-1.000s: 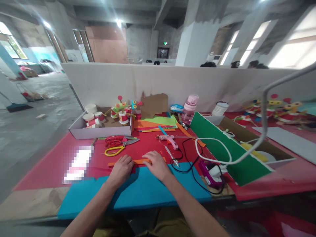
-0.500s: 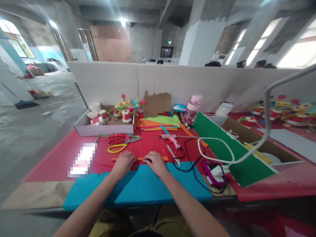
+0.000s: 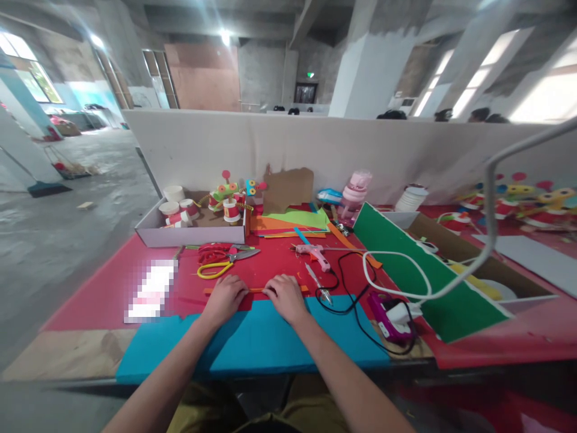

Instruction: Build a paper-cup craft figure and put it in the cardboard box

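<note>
An orange paper strip (image 3: 256, 290) lies crosswise near the back edge of a blue sheet (image 3: 252, 349), its ends showing beyond both hands. My left hand (image 3: 226, 297) is closed with fingertips pinching the strip left of its middle. On the other side my right hand (image 3: 285, 296) pinches it too, with a short stretch of strip between them. Behind my left hand rest yellow-handled scissors (image 3: 216, 269) and a red-handled tool (image 3: 214, 254). A pink glue gun (image 3: 315, 255) and a clear pen-like tool (image 3: 318, 284) lie beyond my right hand.
A shallow box (image 3: 193, 236) with paper cups and a colourful figure stands back left. Coloured paper (image 3: 288, 224) is stacked behind. At right are a green-sided box (image 3: 419, 276), a purple power strip (image 3: 390, 319) with black cable, and a white bent tube (image 3: 489, 198) overhead.
My right hand has shifted slightly to the right along the orange strip, so the stretch between my hands is a little longer. My left hand stays almost in place.
</note>
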`<state>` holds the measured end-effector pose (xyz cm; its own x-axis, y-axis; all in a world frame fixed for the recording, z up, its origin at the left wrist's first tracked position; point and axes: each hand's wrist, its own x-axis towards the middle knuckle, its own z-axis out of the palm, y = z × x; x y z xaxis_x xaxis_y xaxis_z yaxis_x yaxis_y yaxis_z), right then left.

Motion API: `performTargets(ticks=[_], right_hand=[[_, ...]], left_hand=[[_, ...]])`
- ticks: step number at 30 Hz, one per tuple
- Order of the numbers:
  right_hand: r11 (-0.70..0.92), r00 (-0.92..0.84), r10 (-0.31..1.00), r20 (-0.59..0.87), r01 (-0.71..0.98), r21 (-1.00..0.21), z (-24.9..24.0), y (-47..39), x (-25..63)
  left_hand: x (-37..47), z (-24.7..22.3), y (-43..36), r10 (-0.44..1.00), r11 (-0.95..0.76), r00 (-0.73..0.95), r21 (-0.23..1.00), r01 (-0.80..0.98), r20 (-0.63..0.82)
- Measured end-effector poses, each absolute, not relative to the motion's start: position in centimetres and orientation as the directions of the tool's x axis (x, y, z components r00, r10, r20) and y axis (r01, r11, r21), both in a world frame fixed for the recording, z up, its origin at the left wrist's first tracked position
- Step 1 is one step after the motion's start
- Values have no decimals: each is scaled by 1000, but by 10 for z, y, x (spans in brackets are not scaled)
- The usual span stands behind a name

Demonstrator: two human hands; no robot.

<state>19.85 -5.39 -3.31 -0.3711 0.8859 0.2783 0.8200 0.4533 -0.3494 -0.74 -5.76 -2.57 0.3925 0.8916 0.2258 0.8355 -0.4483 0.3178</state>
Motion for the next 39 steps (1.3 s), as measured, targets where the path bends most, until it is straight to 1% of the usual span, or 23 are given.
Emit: performTargets(ticks=[3, 8, 14, 19, 24, 28, 33, 39], right_hand=[[433, -353, 895, 273, 835, -340, -32, -55, 198], [408, -331, 909, 253, 829, -381, -33, -55, 200], [369, -307, 925, 224, 863, -344, -29, -53, 198], [338, -289, 938, 191, 884, -323, -26, -50, 195], [323, -285, 945, 159, 887, -330, -26, -45, 196], [293, -268, 956, 120, 893, -342, -22, -43, 195], [256, -247, 967, 70, 911, -324, -17, -42, 193], [244, -245, 969, 32, 925, -290, -15, -40, 191]], left_hand=[[-6, -23, -57, 911, -407, 359, 303, 862, 202], [-8, -21, -58, 907, -418, 376, 312, 853, 188], [-6, -16, -51, 930, -367, 344, 320, 874, 125], [3, -8, -48, 954, -299, 298, 233, 925, 40], [9, -4, -47, 961, -273, 278, 138, 952, -16], [11, -4, -45, 966, -248, 255, 114, 962, -50], [12, -2, -43, 968, -242, 246, 80, 967, -50], [14, 2, -39, 965, -239, 246, 83, 968, -96]])
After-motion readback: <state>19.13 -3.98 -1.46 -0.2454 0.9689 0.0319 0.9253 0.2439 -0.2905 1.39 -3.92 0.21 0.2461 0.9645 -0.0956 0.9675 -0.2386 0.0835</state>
